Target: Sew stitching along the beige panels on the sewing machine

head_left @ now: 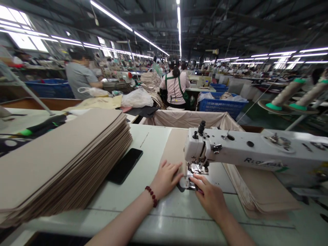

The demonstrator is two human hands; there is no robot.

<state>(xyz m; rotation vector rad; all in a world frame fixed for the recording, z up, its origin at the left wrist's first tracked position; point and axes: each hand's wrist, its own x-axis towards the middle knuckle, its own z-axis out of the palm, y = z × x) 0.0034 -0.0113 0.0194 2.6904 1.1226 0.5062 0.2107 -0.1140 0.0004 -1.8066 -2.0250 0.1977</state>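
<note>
A beige fabric panel [173, 145] lies flat on the pale green table, its right edge at the head of a white sewing machine [230, 145]. My left hand [166, 178], with a dark red bead bracelet [151, 196] at the wrist, rests on the panel's near end, fingers spread. Beside the needle area, my right hand [208, 195] has its index finger by the metal presser parts [197, 168]. Its other fingers curl around a small dark object, mostly hidden and too small to name.
A tall stack of beige panels [64, 147] fills the left, beside a black phone [125, 165]. More panels [266, 188] lie under the machine arm. Thread cones [288, 94] stand at right. People sit beyond the table, near a blue basket [221, 104].
</note>
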